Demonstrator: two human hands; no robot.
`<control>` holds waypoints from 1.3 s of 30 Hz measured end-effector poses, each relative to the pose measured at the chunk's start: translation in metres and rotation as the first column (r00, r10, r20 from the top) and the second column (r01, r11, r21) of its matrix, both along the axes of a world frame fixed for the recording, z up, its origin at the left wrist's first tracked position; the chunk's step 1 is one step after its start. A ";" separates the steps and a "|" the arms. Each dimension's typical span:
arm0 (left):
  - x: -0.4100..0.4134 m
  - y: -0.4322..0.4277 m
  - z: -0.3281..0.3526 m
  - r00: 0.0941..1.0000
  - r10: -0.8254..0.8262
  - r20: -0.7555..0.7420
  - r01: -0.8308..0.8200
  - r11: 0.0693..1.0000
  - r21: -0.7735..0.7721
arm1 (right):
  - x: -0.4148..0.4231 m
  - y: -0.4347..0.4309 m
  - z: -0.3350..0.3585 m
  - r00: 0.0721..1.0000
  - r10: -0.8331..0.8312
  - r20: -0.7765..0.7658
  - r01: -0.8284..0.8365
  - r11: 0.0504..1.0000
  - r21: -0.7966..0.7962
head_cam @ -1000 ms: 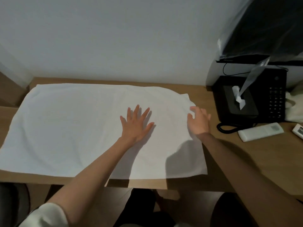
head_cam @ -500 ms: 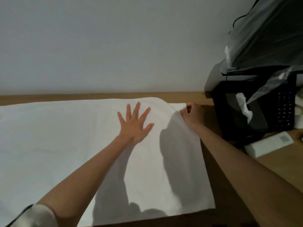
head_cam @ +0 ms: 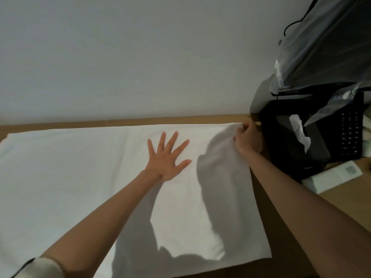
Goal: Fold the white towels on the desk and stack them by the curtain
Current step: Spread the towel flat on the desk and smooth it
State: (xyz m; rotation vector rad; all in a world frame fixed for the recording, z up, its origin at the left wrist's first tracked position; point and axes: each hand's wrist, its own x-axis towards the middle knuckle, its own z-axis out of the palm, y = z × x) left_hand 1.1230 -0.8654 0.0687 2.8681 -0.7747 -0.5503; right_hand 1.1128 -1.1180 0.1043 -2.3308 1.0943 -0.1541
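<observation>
My right grip [head_cam: 248,140] pinches the white towel [head_cam: 80,169] at its far corner; my left grip [head_cam: 166,159] (fingers spread) rests flat on it

The towel [head_cam: 80,177] is plain white, the desk [head_cam: 357,194] brown, the tissue box [head_cam: 285,163] black.

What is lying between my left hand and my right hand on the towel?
Head view: only bare white towel, shadowed, between the flat left hand and the right hand gripping its corner.
</observation>
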 end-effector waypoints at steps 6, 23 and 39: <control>0.005 -0.005 -0.002 0.990 0.135 0.025 -0.135 0.991 -0.015 | -0.022 0.048 -0.003 0.911 0.352 0.216 -0.302 0.924 -0.233; 0.000 -0.007 -0.004 0.961 0.245 0.129 -0.236 0.968 -0.082 | -0.033 0.016 -0.032 0.855 0.407 -0.321 -0.487 0.842 -0.232; -0.103 0.007 -0.008 0.947 0.265 0.182 -0.241 0.960 -0.143 | -0.144 0.050 -0.045 0.783 0.572 -0.244 -0.621 0.739 -0.260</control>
